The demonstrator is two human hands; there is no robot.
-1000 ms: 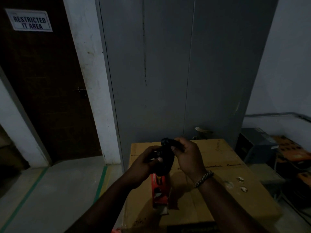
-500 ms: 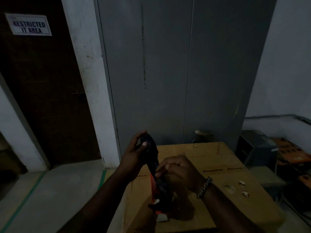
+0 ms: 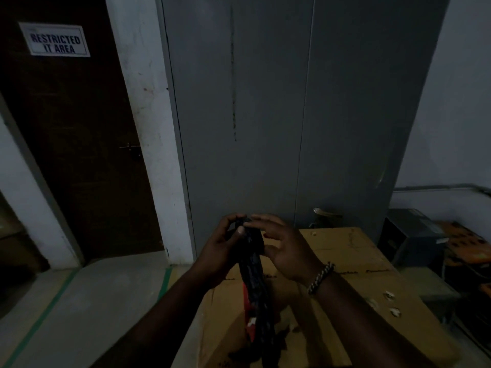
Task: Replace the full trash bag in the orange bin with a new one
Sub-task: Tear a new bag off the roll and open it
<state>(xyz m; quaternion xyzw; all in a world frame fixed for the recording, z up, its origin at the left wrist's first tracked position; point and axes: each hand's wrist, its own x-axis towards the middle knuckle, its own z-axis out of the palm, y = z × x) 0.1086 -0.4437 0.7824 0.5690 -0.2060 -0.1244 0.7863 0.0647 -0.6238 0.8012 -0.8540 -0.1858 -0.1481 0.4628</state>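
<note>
Both hands are raised in front of the chest over a cardboard box (image 3: 345,264), and between them hangs a dark, folded trash bag (image 3: 253,274), a long narrow strip that drops from the fingertips to the box top. The left hand (image 3: 225,248) grips the bag's upper end, thumb pressed on the near face and fingers curled round the far side. The right hand (image 3: 288,251) is loose and spread: its forefinger reaches across to touch the very top of the bag, the thumb lies just beside the bag's right edge, and the other fingers stand clear of it. A chain bracelet (image 3: 320,278) circles the right wrist. Against the lower left edge of the bag shows a red packet (image 3: 246,297) with white marks, partly hidden by the bag. A few pale scraps (image 3: 389,295) lie on the box toward the right. Behind stands a tall grey cabinet (image 3: 265,102), and to its left a brown door (image 3: 85,160) bearing a sign (image 3: 54,40) that reads RESTRICTED IT AREA
</note>
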